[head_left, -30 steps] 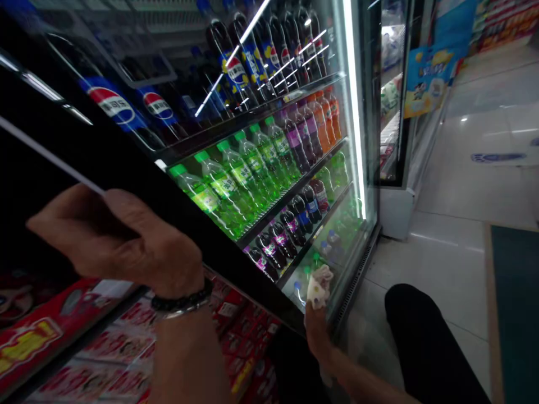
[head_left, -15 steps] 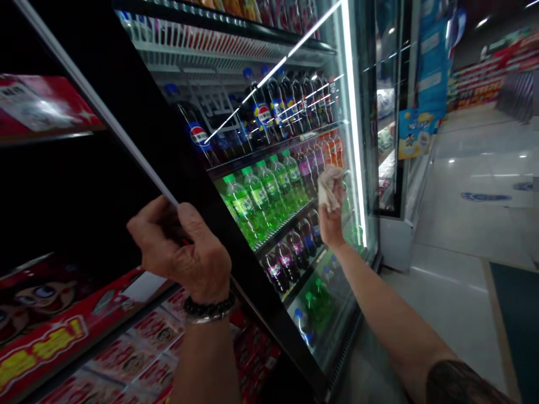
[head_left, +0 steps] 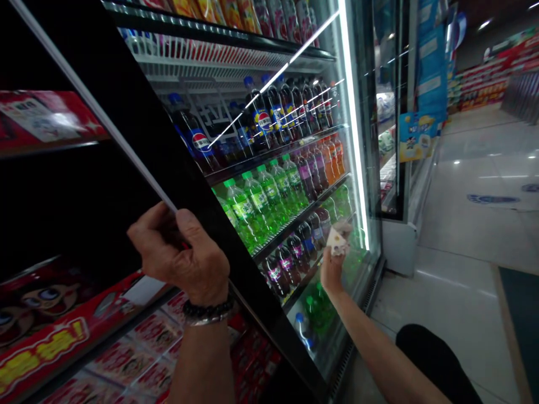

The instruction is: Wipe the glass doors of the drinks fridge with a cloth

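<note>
Head view: both hands at the glass door of a drinks fridge

Head camera looks down at a glass door (head_left: 357,185) standing open on a lit fridge; the left hand (head_left: 185,261) is closed around the dark left edge of the door frame (head_left: 177,163), fingers curled over it, a bead bracelet (head_left: 208,310) on the wrist; the right hand (head_left: 332,264) is closed on a small pale cloth (head_left: 337,241), pressed against the glass near the door's lower right, just beside the bright light strip (head_left: 353,134); behind the glass, cola bottles (head_left: 261,120) stand on an upper shelf, green bottles (head_left: 252,202) on the one beneath, purple-labelled bottles (head_left: 290,258) lower; red packets (head_left: 46,331) fill the shelves at lower left; pale floor tiles (head_left: 458,235) lie to the right.
</note>
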A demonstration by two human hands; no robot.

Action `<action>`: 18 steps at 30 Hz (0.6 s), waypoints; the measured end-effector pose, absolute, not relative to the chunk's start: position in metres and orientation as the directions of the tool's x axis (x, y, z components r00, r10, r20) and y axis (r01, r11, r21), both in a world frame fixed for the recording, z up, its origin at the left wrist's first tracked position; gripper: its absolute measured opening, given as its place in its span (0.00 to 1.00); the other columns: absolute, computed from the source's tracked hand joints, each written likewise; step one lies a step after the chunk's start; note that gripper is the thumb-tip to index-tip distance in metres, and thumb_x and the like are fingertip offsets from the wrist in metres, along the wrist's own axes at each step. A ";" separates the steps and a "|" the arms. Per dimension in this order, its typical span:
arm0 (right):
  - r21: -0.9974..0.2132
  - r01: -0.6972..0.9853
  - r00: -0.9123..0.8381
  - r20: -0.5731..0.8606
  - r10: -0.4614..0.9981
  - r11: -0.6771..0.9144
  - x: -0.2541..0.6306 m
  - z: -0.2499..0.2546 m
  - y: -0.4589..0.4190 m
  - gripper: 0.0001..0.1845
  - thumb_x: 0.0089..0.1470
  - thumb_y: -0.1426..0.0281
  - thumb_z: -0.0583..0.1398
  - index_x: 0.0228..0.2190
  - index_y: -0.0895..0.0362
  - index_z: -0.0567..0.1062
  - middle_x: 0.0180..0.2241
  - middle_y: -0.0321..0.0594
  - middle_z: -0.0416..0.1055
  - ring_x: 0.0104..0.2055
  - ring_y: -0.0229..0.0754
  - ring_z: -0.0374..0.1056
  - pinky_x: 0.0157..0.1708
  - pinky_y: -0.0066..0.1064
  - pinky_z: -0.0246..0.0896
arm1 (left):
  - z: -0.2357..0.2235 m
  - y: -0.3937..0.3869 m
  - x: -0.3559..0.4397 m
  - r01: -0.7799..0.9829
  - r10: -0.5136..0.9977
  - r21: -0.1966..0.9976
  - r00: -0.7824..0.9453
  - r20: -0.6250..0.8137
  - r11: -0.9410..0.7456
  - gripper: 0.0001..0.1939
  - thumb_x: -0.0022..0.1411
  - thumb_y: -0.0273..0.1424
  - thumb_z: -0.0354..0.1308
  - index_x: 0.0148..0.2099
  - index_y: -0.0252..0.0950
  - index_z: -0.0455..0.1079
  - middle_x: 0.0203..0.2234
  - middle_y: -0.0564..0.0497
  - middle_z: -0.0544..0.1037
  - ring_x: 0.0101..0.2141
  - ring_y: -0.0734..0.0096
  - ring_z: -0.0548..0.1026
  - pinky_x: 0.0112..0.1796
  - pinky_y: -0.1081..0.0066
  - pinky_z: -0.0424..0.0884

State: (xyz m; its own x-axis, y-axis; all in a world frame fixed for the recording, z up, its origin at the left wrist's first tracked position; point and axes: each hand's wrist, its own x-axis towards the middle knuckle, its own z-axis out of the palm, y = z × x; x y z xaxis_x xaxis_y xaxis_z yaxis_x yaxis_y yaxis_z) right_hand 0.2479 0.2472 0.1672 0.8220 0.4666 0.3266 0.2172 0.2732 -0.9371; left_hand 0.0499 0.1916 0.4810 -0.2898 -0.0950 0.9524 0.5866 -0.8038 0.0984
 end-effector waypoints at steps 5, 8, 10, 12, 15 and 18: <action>-0.501 0.699 0.376 0.864 0.334 0.510 0.186 0.289 0.206 0.42 0.73 0.52 0.51 0.80 0.48 0.46 0.81 0.47 0.37 0.84 0.63 0.32 0.80 0.68 0.37 | 0.481 0.190 0.050 0.593 -0.069 0.118 -0.284 0.956 -0.797 0.20 0.70 0.36 0.61 0.55 0.24 0.77 0.42 0.42 0.79 0.37 0.72 0.73 0.40 0.69 0.66; -0.141 0.799 -0.025 0.963 0.267 0.585 0.146 0.299 0.174 0.46 0.66 0.48 0.61 0.78 0.41 0.54 0.81 0.46 0.39 0.83 0.74 0.33 0.76 0.75 0.42 | 0.481 0.190 0.048 0.605 -0.078 0.109 -0.275 0.958 -0.788 0.20 0.71 0.37 0.60 0.56 0.25 0.77 0.43 0.41 0.79 0.39 0.70 0.75 0.43 0.68 0.68; -0.072 0.793 -0.115 0.958 0.264 0.605 0.131 0.261 0.160 0.52 0.59 0.48 0.66 0.77 0.38 0.54 0.80 0.46 0.44 0.82 0.75 0.35 0.74 0.77 0.48 | 0.481 0.190 0.048 0.609 -0.082 0.107 -0.274 0.958 -0.786 0.20 0.71 0.37 0.60 0.56 0.26 0.77 0.43 0.42 0.80 0.40 0.68 0.76 0.44 0.66 0.69; -0.129 0.785 -0.097 0.941 0.325 0.605 0.128 0.195 0.152 0.53 0.57 0.51 0.67 0.78 0.35 0.53 0.80 0.45 0.44 0.82 0.76 0.35 0.71 0.80 0.53 | 0.482 0.190 0.049 0.605 -0.080 0.111 -0.279 0.957 -0.788 0.20 0.70 0.38 0.60 0.55 0.27 0.77 0.43 0.43 0.79 0.40 0.68 0.76 0.44 0.66 0.69; -0.374 0.786 0.085 0.854 0.514 0.492 0.135 0.081 0.142 0.52 0.59 0.61 0.62 0.78 0.33 0.49 0.82 0.39 0.37 0.83 0.74 0.32 0.64 0.81 0.65 | 0.483 0.191 0.051 0.595 -0.085 0.120 -0.305 0.949 -0.795 0.21 0.68 0.39 0.60 0.54 0.26 0.77 0.41 0.44 0.78 0.39 0.68 0.75 0.42 0.66 0.68; -0.500 0.794 0.202 0.754 0.625 0.347 0.149 0.019 0.137 0.50 0.61 0.64 0.61 0.77 0.26 0.48 0.81 0.27 0.34 0.81 0.72 0.39 0.62 0.78 0.71 | 0.483 0.195 0.052 0.600 -0.121 0.097 -0.313 0.942 -0.794 0.24 0.66 0.40 0.61 0.53 0.24 0.77 0.41 0.42 0.77 0.40 0.65 0.75 0.42 0.64 0.67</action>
